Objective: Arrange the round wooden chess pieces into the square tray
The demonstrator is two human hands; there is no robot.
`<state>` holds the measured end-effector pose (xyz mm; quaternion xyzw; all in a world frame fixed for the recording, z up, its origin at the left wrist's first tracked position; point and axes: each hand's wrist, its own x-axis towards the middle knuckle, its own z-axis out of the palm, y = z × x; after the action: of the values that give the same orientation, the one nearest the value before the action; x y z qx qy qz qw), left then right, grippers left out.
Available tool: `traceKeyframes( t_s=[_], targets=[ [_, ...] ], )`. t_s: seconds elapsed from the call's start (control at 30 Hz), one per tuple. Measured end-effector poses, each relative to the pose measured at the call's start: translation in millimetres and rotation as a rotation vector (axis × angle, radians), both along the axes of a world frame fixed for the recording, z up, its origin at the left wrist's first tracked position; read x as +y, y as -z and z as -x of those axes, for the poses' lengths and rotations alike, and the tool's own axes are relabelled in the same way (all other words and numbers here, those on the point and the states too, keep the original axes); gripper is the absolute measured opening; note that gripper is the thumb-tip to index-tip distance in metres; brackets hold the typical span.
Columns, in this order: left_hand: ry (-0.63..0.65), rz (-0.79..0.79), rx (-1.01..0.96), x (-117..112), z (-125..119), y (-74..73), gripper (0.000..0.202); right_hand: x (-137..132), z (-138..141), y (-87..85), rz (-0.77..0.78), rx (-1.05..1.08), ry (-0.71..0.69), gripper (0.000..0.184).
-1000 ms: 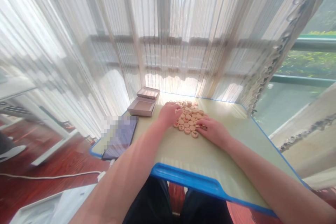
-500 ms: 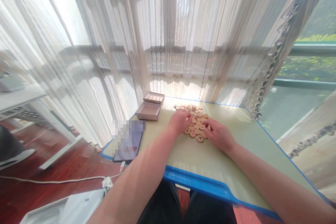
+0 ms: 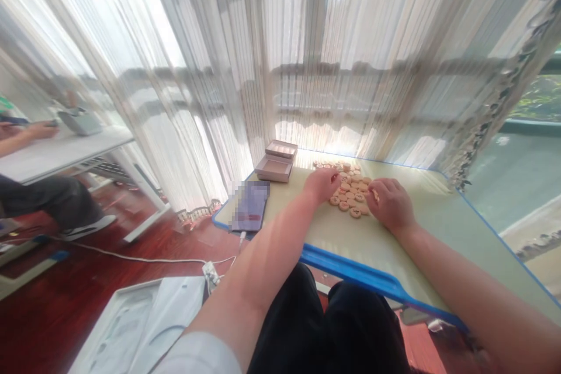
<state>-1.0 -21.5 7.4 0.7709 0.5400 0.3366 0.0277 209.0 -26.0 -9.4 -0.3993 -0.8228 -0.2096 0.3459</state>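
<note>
Round wooden Chinese chess pieces (image 3: 355, 212), several with dark characters on top, lie in a loose cluster on the pale table (image 3: 333, 228). My left hand (image 3: 323, 184) is at the left side of the cluster, its fingers curled and pressed together; whatever they hold, if anything, is hidden. At the right side, my right hand (image 3: 391, 203) has its fingers bent inward, with a chess piece seemingly between the fingertips. Part of the cluster is covered by both hands.
Two shallow box halves (image 3: 274, 168) stand at the table's back left. Nearer me lies a phone (image 3: 253, 205) with a white cable (image 3: 140, 258). A blue rim (image 3: 350, 272) edges the table. Sheer curtains (image 3: 307, 70) hang behind. Another person's hand (image 3: 44, 130) is at a white desk, far left.
The view has turned left, so everything sits further right in the picture. My right hand's fingers are more curled now; my left hand stays by the pieces.
</note>
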Motion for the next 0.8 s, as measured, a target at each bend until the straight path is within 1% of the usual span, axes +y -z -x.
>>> traceKeyframes(
  t_s=[0.1,0.13,0.17,0.27,0.3,0.4,0.47,0.5,0.57,0.6,0.63,0.67,0.7,0.73,0.77,0.8],
  targets=[
    [-0.006,0.056,-0.060,-9.2,-2.5,-2.8,0.025,-3.0,0.7,-0.3,-0.099,-0.002,0.009,0.011],
    [0.002,0.067,-0.095,-12.8,-1.7,-4.8,0.024,-7.2,5.4,-1.9,-0.151,0.003,-0.034,0.011],
    [0.013,0.069,-0.139,-16.4,0.8,-7.6,0.023,-13.3,13.2,-4.3,-0.183,-0.019,-0.111,0.011],
    [0.024,0.065,-0.307,-26.8,21.6,-19.8,0.031,-40.3,54.5,-16.7,-0.145,-0.122,-0.340,0.020],
    [0.001,0.048,-0.366,-30.0,33.1,-24.5,0.035,-50.1,72.7,-22.4,-0.124,-0.093,-0.372,0.022],
    [-0.126,-0.042,-0.493,-37.9,75.0,-36.8,0.035,-72.3,130.0,-43.8,-0.036,0.177,-0.421,0.019],
    [-0.216,-0.063,-0.567,-41.1,103.5,-40.9,0.033,-76.7,164.8,-59.4,0.088,0.392,-0.470,0.015],
    [-0.261,-0.058,-0.596,-41.9,116.5,-41.4,0.030,-75.6,179.8,-66.0,0.135,0.535,-0.458,0.015],
    [-0.354,-0.044,-0.627,-42.3,139.2,-39.5,0.029,-68.2,203.4,-72.8,0.235,0.808,-0.376,0.015],
    [-0.422,-0.039,-0.629,-41.9,148.8,-37.5,0.029,-62.3,211.5,-71.6,0.279,0.900,-0.353,0.015],
    [-0.496,-0.019,-0.627,-41.0,157.2,-35.0,0.028,-55.2,217.0,-66.9,0.330,0.951,-0.358,0.017],
    [-0.579,0.007,-0.637,-39.8,164.5,-32.2,0.028,-47.0,219.7,-58.9,0.403,0.944,-0.384,0.022],
    [-0.657,0.042,-0.666,-38.1,171.0,-29.2,0.027,-38.0,220.0,-48.3,0.436,0.918,-0.357,0.025],
    [-0.697,0.074,-0.704,-36.1,176.5,-26.2,0.027,-28.5,218.2,-36.0,0.446,0.860,-0.277,0.025],
    [-0.708,0.094,-0.745,-33.6,181.3,-23.1,0.027,-18.9,214.9,-23.4,0.465,0.836,-0.145,0.024],
    [-0.703,0.111,-0.782,-31.0,185.4,-20.1,0.028,-9.5,210.7,-11.6,0.565,0.837,-0.036,0.028]
  ],
)
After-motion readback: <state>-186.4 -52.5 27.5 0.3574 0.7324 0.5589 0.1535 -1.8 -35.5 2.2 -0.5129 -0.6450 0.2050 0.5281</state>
